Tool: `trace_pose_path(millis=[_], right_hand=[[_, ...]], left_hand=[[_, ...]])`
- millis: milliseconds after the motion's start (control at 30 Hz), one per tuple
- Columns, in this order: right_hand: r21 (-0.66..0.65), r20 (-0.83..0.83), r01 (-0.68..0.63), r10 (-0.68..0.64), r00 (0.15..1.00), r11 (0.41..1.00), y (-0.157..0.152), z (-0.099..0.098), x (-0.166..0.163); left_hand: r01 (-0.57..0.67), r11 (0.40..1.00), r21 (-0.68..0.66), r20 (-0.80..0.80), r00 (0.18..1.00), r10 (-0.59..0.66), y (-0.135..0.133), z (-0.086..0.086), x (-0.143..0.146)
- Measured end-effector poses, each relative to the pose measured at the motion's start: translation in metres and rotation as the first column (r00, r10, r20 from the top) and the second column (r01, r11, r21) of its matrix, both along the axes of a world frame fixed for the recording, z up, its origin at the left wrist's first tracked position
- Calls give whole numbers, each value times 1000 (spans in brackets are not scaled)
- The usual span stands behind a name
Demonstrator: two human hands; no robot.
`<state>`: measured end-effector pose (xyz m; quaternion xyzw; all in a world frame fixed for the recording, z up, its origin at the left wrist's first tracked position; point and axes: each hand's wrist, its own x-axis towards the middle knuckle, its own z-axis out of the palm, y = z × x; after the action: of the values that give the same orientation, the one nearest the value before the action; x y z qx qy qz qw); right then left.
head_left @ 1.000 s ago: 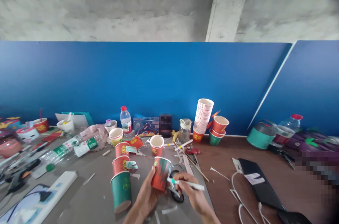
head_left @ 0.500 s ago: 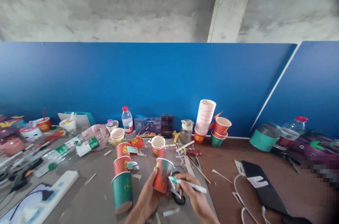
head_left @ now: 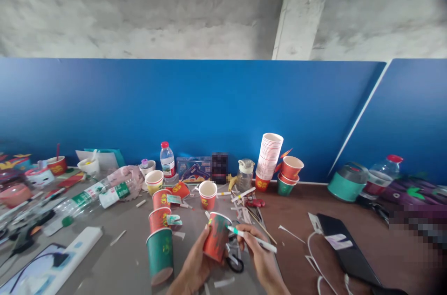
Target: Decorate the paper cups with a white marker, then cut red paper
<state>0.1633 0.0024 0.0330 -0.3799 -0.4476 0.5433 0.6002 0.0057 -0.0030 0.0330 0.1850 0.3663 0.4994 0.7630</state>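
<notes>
A red paper cup (head_left: 215,238), partly coloured over in green, is gripped in my left hand (head_left: 196,260) and tilted. My right hand (head_left: 256,253) is closed around a white marker (head_left: 260,241) with a green tip end, its point at the cup's right side near the rim. Below and behind the cup lie black-handled scissors (head_left: 234,264), partly hidden by it. A green paper cup (head_left: 159,258) lies left of my left hand, in line with red paper cups (head_left: 159,219) that have paper tabs stuck on.
A tall stack of paper cups (head_left: 269,157) stands by the blue partition (head_left: 223,99), beside a glass jar (head_left: 245,176). Further left are plastic bottles (head_left: 117,192) and a white power strip (head_left: 73,260). On the brown table to the right lies a black tablet-like slab (head_left: 349,248) with white cables.
The cup in my left hand has shifted slightly down and tilted. The marker has moved up and right, its tip now nearer the cup's rim.
</notes>
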Motion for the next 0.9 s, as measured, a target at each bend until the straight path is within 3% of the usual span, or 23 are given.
trace_pose_path(millis=[67,200,433,633,700,833,900], right_hand=[[-3,22,-43,43,999,999,-1,-2,0],[-76,21,-252,254,967,965,-3,-9,-4],[-71,-43,10,-13,999,997,-1,-1,-1],[-125,-85,-262,253,964,957,-6,-5,-9],[-129,-87,-212,202,975,969,-3,-7,-8],[-84,-87,22,-30,996,996,4,-8,-2],[-69,-78,18,-24,997,997,4,-8,-3]], left_hand=[[-31,999,-8,-1,1000,31,1,0,-1],[-116,993,-30,22,993,117,2,1,-4],[-20,999,-28,36,999,21,1,1,0],[-57,997,-54,89,994,62,2,1,-6],[-57,997,-53,70,996,61,1,0,-4],[-31,999,-37,26,999,32,-1,0,1],[-35,999,-37,29,999,36,0,2,0]])
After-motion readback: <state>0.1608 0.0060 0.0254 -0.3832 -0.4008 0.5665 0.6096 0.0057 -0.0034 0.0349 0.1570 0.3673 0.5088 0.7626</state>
